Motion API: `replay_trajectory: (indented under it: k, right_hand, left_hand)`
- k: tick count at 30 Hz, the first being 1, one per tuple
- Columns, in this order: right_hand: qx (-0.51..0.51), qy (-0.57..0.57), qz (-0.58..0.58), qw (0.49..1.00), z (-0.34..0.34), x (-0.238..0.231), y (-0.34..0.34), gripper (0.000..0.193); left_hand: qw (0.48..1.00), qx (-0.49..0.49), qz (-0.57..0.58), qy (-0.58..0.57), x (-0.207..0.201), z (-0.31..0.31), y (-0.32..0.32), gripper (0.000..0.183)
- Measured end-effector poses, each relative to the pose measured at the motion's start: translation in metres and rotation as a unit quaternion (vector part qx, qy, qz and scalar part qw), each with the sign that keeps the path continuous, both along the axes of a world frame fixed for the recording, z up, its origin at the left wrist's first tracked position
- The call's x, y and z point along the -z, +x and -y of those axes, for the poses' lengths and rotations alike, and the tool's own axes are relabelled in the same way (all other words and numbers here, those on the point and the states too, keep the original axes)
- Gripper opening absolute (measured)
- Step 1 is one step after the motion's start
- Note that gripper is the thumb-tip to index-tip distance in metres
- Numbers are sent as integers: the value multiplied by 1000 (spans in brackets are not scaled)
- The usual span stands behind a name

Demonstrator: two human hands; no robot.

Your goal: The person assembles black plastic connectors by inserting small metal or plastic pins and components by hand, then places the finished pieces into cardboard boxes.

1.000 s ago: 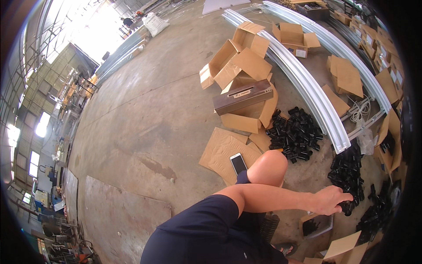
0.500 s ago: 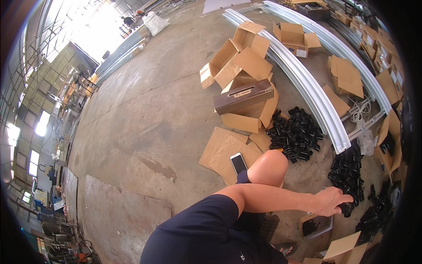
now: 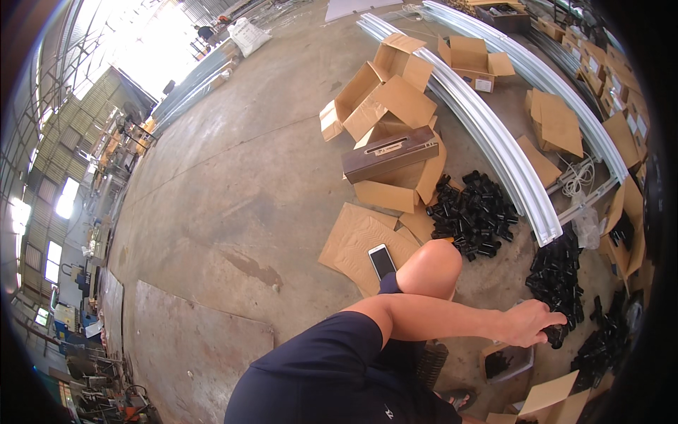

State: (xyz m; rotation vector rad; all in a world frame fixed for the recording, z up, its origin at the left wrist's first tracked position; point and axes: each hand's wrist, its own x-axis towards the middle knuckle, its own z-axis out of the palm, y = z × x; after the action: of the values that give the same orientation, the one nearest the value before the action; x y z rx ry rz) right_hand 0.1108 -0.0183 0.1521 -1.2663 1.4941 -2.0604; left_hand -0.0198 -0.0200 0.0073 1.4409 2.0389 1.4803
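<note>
My left hand (image 3: pixel 526 324) reaches far to the right, its forearm crossing in front of my bent knee. Its fingers are closed around a small black part (image 3: pixel 556 336), mostly covered by the fingers, at the lower end of a heap of black tubular fittings (image 3: pixel 554 279). Another such heap (image 3: pixel 474 215) lies beyond my knee, and a third (image 3: pixel 604 343) spreads to the right of the hand. Just below the wrist stands a small open box (image 3: pixel 524 364) with dark pieces inside. My right hand does not show.
A phone (image 3: pixel 382 261) lies on flattened cardboard (image 3: pixel 346 244) beside my knee. Open cartons (image 3: pixel 385 194) and a long brown box (image 3: pixel 388 157) stand farther off. Long white metal profiles (image 3: pixel 494 134) run along the right. A metal sheet (image 3: pixel 191 343) covers floor at the left.
</note>
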Motion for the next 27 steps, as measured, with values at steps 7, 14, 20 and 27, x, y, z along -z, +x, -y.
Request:
replay_trajectory:
  k: [7,14,20,27]
  right_hand:
    - [-19,-6,13,1000,0,4,-1,29]
    - [-39,-5,15,999,2,0,-4,31]
    - [-49,-8,21,999,0,0,-1,33]
    - [-58,-8,24,998,0,-1,-1,36]
  left_hand:
    - [1000,-7,-8,0,3,3,0,57]
    - [1000,-1,0,-20,-3,1,-1,58]
    - [1000,-2,-9,-2,1,1,0,58]
    - [1000,4,-7,-11,3,-1,1,59]
